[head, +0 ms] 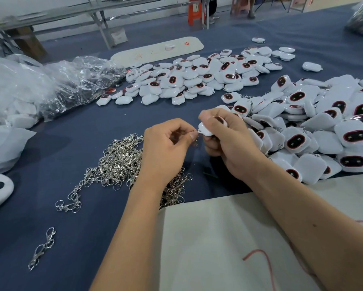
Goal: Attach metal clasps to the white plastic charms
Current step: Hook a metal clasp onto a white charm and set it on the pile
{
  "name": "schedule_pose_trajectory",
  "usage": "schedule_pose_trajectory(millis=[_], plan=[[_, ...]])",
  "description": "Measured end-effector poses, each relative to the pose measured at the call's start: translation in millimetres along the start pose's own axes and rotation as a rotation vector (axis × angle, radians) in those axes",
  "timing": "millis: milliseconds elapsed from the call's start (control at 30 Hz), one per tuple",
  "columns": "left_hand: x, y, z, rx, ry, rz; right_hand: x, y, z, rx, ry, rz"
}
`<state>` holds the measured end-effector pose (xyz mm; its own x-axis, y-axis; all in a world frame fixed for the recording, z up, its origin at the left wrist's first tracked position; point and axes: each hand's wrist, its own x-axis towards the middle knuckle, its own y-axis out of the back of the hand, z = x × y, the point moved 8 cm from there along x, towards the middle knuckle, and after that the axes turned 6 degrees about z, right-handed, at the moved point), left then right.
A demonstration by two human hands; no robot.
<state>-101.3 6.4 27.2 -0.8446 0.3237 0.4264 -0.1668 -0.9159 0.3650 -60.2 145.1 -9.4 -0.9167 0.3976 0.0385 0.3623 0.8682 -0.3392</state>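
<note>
Silver clasp [195,137] is pinched in the left hand [166,148], its ring touching the loop of a white charm [205,129] gripped by the right hand [229,141], just right of the clasp heap [117,162]. Judged step: threading the ring on. Next calls for steady alignment, then working the ring through.

Two hands [197,141], two piles of white charms [197,76], one heap of metal clasps [117,162].
</note>
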Motion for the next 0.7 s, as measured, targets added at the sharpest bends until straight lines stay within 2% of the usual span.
schedule_pose_trajectory(millis=[133,333,467,567,700], plan=[[0,2,-9,0.118,0.005,0.02,-3,-8,1,0.114,-0.025,-0.125],[0,5,-11,0.179,0.01,0.02,1,-6,7,0.01,-0.016,-0.132],[1,9,-8,0.237,0.011,-0.003,-1,-9,4,-0.031,0.058,-0.161],[3,10,-2,0.332,-0.026,-0.038,-3,-13,2,-0.087,0.104,-0.196],[4,6,6,0.529,-0.118,-0.095,-6,-17,2,-0.286,0.187,-0.205]])
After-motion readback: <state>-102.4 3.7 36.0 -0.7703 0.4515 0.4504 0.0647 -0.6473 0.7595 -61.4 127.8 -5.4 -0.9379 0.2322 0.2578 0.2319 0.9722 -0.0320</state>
